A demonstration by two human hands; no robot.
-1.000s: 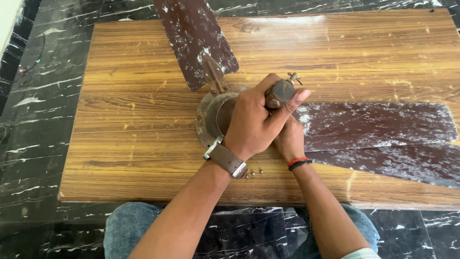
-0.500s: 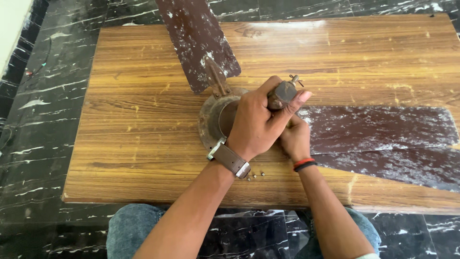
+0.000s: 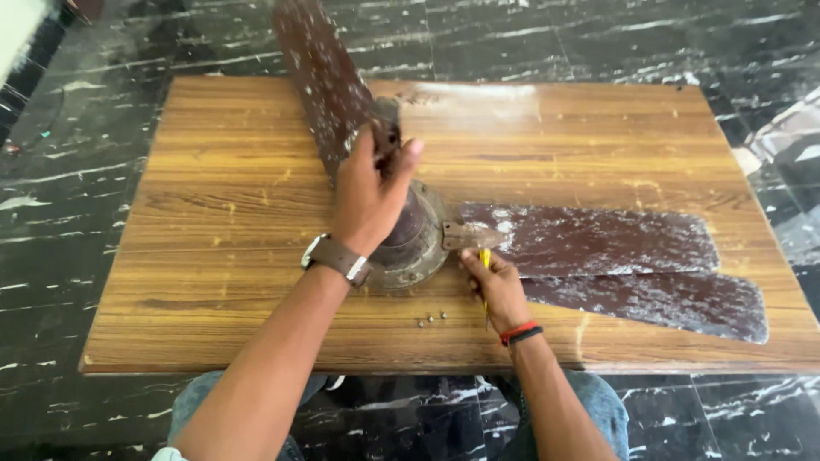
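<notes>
I note the brown wood-grain worktop (image 3: 213,213) standing on the black marbled stone floor (image 3: 598,43). The rusty round metal fan motor (image 3: 414,243) sits on the worktop near its middle. One dark speckled fan blade (image 3: 320,85) runs back-left from the motor, past the far edge. Two more blades (image 3: 615,243) lie to the right, one before the other. My left hand (image 3: 367,192) rests on the motor; my right hand (image 3: 495,286) is just right of it, at the blade bracket. Small loose metal screws (image 3: 431,319) lie on the worktop before the motor, between my forearms.
</notes>
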